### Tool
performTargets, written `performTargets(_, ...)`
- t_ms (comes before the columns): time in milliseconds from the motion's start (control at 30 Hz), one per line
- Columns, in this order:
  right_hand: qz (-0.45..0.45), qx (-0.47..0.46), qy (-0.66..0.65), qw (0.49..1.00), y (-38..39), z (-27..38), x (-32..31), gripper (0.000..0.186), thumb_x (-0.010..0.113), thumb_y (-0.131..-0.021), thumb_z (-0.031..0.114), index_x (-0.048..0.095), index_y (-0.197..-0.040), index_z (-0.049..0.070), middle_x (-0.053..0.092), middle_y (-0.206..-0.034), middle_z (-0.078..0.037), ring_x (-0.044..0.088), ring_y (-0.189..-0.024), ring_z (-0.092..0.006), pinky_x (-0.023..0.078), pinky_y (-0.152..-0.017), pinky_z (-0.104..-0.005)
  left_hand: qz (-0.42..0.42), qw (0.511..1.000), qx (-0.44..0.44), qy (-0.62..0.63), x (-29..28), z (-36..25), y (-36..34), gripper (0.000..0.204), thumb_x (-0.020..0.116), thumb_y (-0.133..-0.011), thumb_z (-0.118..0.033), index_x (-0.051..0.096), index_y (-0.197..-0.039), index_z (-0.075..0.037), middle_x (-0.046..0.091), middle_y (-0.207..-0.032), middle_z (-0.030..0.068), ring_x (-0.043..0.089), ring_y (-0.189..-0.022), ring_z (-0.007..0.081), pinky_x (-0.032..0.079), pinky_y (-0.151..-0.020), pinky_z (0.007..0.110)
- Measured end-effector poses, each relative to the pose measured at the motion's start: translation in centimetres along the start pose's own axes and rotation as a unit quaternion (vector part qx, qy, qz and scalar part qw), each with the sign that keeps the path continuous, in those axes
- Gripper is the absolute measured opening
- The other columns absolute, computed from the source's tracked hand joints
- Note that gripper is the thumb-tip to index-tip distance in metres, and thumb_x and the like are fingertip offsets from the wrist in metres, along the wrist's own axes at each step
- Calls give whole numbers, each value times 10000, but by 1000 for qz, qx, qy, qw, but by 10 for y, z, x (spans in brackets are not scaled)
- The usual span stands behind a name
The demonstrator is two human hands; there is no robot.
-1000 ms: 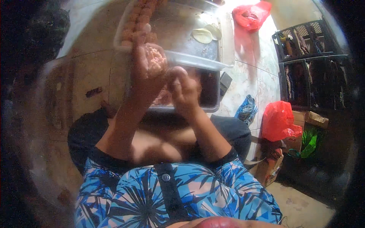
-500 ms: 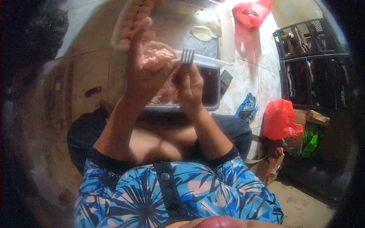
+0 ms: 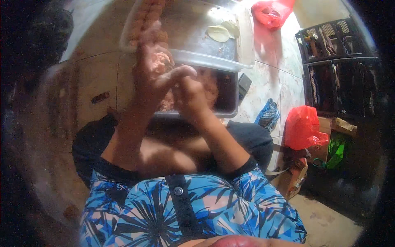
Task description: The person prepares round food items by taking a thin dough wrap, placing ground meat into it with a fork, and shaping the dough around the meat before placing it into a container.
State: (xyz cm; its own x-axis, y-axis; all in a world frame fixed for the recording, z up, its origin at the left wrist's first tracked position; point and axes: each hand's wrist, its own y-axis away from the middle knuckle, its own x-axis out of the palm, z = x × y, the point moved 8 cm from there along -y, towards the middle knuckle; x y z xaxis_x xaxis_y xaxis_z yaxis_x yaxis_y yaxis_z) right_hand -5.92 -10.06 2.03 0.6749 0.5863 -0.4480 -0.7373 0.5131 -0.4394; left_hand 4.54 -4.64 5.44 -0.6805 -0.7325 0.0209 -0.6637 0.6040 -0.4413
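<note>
My left hand [image 3: 146, 72] is raised over the lower dark tray [image 3: 226, 90], cupping a lump of pale pink minced mixture [image 3: 161, 61] on its palm, thumb stretched rightward. My right hand [image 3: 191, 96] is closed just beside it, over the tray; motion blur hides what it grips. More minced mixture [image 3: 166, 105] lies in the tray below. Behind, an upper translucent tray [image 3: 247, 53] holds rows of shaped reddish pieces [image 3: 154, 10] on the left and thin pale round sheets [image 3: 220, 33] on the right.
I sit cross-legged on the tiled floor [image 3: 271, 82]. Red plastic bags [image 3: 271, 14] lie at top and right, with a blue crumpled bag [image 3: 266, 115], cardboard boxes [image 3: 296, 177], a green bag [image 3: 335, 154] and black crates [image 3: 337, 86]. A small grey object [image 3: 245, 86] is beside the tray.
The fork that stood upright in my right hand half a second ago is now out of sight. That hand has turned down and leftward; my left hand has shifted slightly left.
</note>
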Motion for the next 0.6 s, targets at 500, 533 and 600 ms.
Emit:
performTargets(500,-34,-67,162,984,-26,24,-64,160,622,-822,163,598,-973,114,609,-762,-111,618,-647,-305,500,-582,-376,156,985,-6,-67,11,8,-8,501,807,-665,-121,523,-1064,-14,568,-894,66,569,-867,145,487,-759,268)
performTargets(533,-65,-38,226,971,-29,27,-77,166,636,-810,164,610,-969,123,619,-764,-91,623,-640,-280,504,-569,-361,147,979,-135,-39,7,31,-2,374,796,-681,-117,568,-961,-21,572,-890,50,559,-860,121,480,-747,253)
performTargets(600,-85,-11,193,978,-30,29,-86,184,672,-777,159,635,-955,132,631,-781,-77,637,-656,-252,511,-565,-349,117,987,-107,29,2,34,-3,309,762,-695,-46,579,-944,-56,598,-816,-7,570,-758,78,489,-701,233)
